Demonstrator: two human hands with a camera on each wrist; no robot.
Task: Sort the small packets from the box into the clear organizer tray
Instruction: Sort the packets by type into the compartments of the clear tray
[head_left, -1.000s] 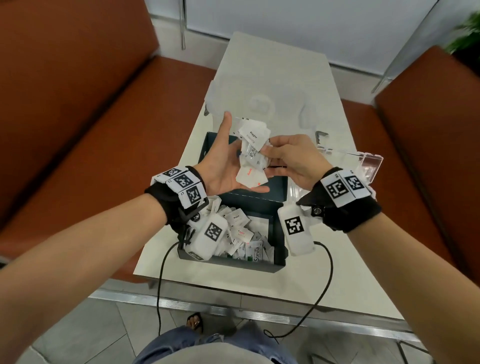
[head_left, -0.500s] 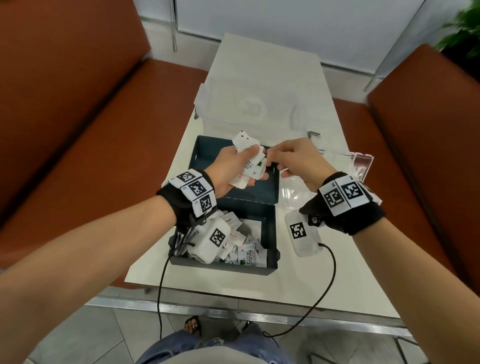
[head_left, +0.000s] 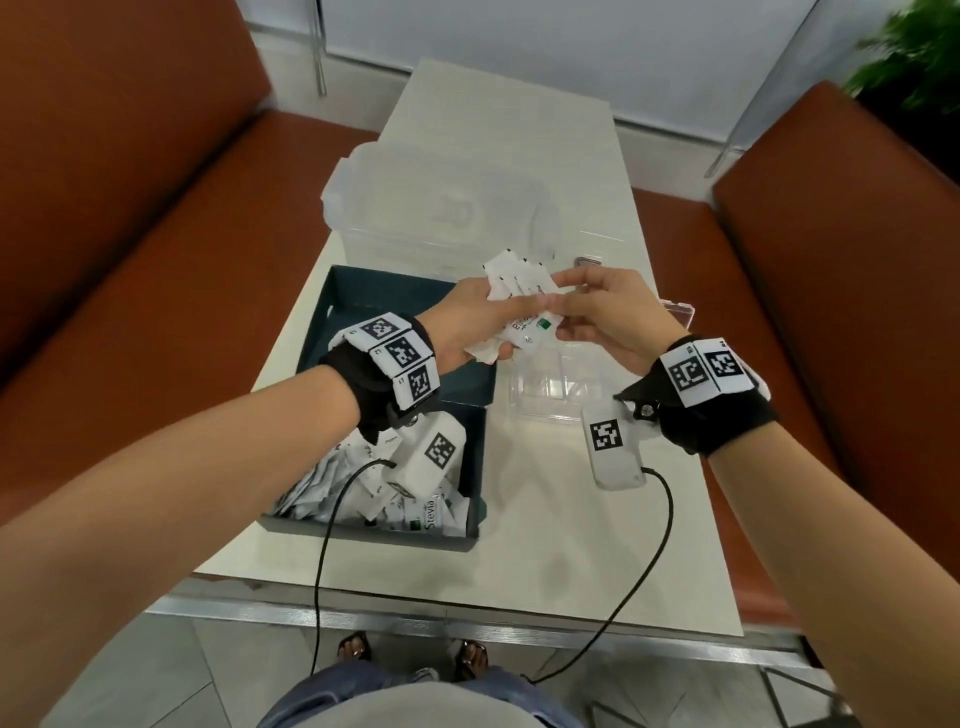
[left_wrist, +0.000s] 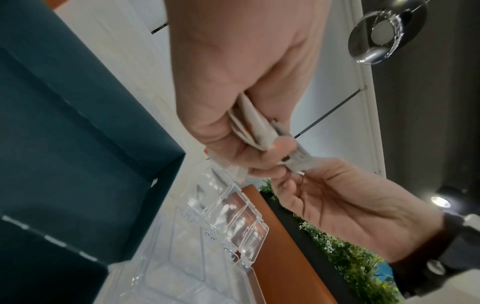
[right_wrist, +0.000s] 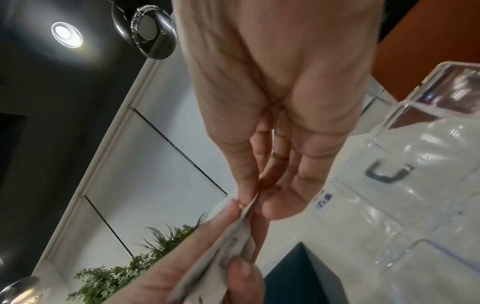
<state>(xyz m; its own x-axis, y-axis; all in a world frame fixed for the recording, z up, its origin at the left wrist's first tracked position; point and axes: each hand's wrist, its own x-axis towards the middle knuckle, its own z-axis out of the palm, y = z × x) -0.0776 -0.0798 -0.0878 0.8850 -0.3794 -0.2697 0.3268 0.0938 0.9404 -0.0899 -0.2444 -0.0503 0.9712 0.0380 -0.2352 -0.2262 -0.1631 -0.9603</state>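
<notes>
Paper packets (head_left: 511, 291) fanned, left hand (head_left: 470, 325), probably crinkled

Head view: from above, facing forward and down the table (head_left: 519, 561), both hands near centre, the box (head_left: 467, 540) toward 7 o'clock. Left wrist view: close under the left hand (left_wrist: 241, 98), facing along its fingers, the right hand (left_wrist: 345, 207) at 4 o'clock. Right wrist view: likewise close, under the right hand (right_wrist: 280, 86), the left hand (right_wrist: 187, 265) at 7 o'clock. Shared by all three: the held packets (head_left: 519, 306) and the clear organizer tray (head_left: 545, 395).
</notes>
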